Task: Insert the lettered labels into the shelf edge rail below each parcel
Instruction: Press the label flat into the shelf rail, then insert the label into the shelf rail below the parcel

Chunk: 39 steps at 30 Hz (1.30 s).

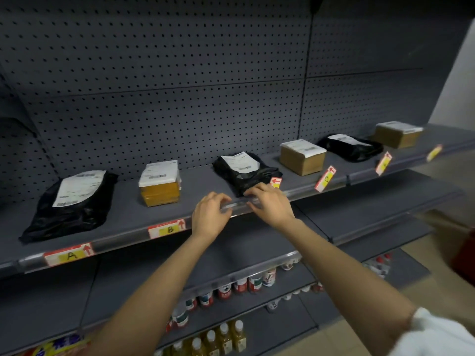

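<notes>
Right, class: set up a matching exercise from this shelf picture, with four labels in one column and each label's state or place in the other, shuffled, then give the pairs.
Labels:
1. label A
2. label B
3. label D
4. label at the right hand

States:
a. tilted, below the second brown box
b. flat in the rail, below the leftmost black bag
c. mostly hidden by fingers, letter unreadable
d. flat in the rail, below the yellow-taped box

Pairs: 1-b, 2-d, 3-a, 4-c

Labels A [69, 255], B [167, 228] in rail [239, 204]; D [325, 178] loose, tilted.
</notes>
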Each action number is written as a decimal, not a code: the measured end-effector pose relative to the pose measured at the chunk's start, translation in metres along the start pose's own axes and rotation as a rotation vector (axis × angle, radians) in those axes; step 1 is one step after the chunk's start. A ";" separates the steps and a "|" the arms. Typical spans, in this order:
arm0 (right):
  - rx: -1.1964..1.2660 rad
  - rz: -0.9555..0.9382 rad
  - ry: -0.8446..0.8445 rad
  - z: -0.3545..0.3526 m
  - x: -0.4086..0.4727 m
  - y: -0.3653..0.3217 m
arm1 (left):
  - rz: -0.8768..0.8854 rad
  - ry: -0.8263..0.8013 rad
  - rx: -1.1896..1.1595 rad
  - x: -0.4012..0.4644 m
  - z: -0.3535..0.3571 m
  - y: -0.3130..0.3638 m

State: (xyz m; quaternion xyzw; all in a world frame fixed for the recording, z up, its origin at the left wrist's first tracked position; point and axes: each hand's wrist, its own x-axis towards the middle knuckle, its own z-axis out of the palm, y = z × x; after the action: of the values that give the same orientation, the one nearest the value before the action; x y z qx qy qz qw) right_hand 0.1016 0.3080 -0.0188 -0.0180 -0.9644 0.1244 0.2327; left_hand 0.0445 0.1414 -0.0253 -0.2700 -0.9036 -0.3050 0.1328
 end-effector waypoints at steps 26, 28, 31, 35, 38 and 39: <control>0.191 -0.167 -0.023 -0.017 0.046 0.124 | -0.341 0.215 -0.001 0.046 0.112 0.090; 0.197 -0.156 -0.017 -0.016 0.045 0.124 | -0.314 0.205 0.027 0.047 0.110 0.089; 0.220 -0.145 -0.039 -0.016 0.049 0.119 | -0.264 0.169 0.085 0.046 0.100 0.082; 0.199 -0.113 -0.111 -0.009 0.051 0.106 | -0.228 0.125 0.165 0.048 0.077 0.067; 0.194 -0.100 -0.152 -0.001 0.043 0.100 | -0.175 0.089 0.229 0.045 0.070 0.061; 0.202 -0.105 -0.149 0.001 0.040 0.100 | -0.171 0.093 0.221 0.043 0.070 0.060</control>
State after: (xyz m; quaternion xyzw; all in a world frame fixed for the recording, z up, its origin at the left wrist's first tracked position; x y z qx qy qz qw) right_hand 0.0635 0.4087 -0.0267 0.0651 -0.9611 0.2098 0.1674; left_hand 0.0381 0.2428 -0.0335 -0.1614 -0.9442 -0.2262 0.1769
